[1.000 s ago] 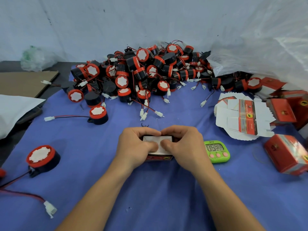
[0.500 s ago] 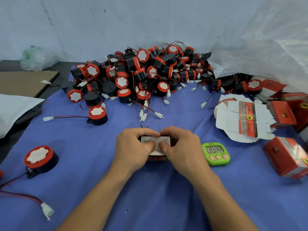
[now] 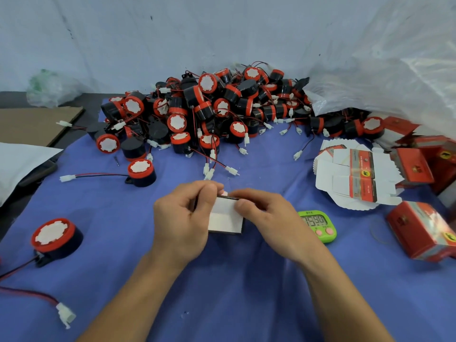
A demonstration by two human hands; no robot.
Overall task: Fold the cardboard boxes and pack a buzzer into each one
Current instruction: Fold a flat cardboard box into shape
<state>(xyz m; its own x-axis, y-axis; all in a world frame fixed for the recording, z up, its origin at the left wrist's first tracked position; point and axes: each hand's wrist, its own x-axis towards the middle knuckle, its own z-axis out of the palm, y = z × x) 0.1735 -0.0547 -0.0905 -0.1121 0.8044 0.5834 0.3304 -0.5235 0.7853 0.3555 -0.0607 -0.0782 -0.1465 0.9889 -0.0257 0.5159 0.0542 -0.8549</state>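
**Asker:** Where is the box, and what are your hands doing?

**Me:** The small cardboard box [image 3: 225, 218] is at the middle of the bench [image 3: 222, 292], between my hands and tilted toward me. My left hand [image 3: 182, 218] curls round its left side and top edge. My right hand [image 3: 269, 215] pinches the right side, with the thumb on the white flap that faces me. I cannot tell whether a buzzer is inside.

**Asker:** Is there any writing to read?

**Me:** Very little. The green timer [image 3: 318, 224] just beside my right hand shows dark digits, too blurred to read. The fanned stack of flat box blanks [image 3: 355, 178] at right has red and grey bands with a round yellow emblem, but its print is too small. The folded red boxes [image 3: 424, 230] near it carry a yellow emblem too.

**Asker:** And the buzzers?

**Me:** A heap of buzzers [image 3: 209, 112], black and red with wired white plugs, lies at the back of the blue cloth beside a clear plastic bag [image 3: 394, 70]. One lone buzzer [image 3: 55, 239] sits at my left.
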